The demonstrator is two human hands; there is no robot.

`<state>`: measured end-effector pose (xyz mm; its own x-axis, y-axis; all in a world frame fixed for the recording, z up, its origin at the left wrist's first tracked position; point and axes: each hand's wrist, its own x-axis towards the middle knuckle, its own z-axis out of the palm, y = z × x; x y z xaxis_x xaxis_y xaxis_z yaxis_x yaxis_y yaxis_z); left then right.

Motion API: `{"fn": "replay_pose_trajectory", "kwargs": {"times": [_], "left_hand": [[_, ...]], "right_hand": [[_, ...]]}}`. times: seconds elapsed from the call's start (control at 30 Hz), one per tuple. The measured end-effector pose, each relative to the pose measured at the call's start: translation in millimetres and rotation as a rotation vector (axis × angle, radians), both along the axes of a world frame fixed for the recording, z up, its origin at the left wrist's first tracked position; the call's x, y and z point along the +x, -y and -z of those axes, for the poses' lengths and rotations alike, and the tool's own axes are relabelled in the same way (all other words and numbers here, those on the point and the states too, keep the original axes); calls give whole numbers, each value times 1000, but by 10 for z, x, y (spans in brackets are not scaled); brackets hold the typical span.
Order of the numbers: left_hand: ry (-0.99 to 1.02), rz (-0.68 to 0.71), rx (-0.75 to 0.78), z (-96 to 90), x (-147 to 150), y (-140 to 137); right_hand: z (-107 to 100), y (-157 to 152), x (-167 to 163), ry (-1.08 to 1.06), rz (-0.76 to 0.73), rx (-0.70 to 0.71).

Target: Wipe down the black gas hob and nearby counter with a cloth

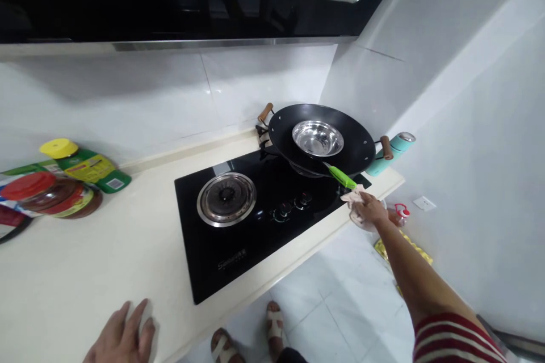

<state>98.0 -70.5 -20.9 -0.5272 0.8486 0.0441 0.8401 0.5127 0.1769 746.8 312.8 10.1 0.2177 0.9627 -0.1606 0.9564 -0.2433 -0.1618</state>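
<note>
Along the pale table (pixel 140 232) and black gas hob (pixel 264 249), flat, light strokes would likely serve best. The wok (pixel 349 130), steel bowl (pixel 317 139) inside, crowds that corner. The left hand (pixel 121 334) spreads its fingers, grip empty; the right hand's (pixel 372 208) grip closes around a beige cloth (pixel 352 197) at the front edge, near the obstructing green handle (pixel 343 177).

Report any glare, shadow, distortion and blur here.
Head view throughout: bright glints on the steel bowl; soft shadow across the wall tiles below the range hood; the red-lidded jar leans, probably lens stretch; the cloth at the right hand looks slightly blurred.
</note>
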Motion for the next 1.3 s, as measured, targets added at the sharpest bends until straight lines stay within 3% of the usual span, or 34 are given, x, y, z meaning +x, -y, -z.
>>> {"fn": "replay_pose_trajectory", "kwargs": {"times": [0.17, 0.47, 0.73, 0.93, 1.07, 1.17, 1.3], "left_hand": [[-26, 27, -4, -88, 115, -31], [23, 31, 81, -98, 210, 29], [131, 49, 210, 37, 166, 131], [263, 54, 418, 133, -15, 213], [303, -11, 538, 27, -191, 448], [305, -59, 578, -189, -212, 763], [340, -109, 594, -479, -28, 1111]], "right_hand": [[95, 537, -602, 33, -24, 56], [187, 2255, -2597, 91, -387, 136], [207, 3399, -4035, -88, -673, 17], [297, 3836, -4860, -232, -1048, 84], [325, 3997, -5220, -302, -1273, 177], [210, 3985, -5339, -378, -1306, 125], [-65, 3730, -5330, -489, -1141, 36]]}}
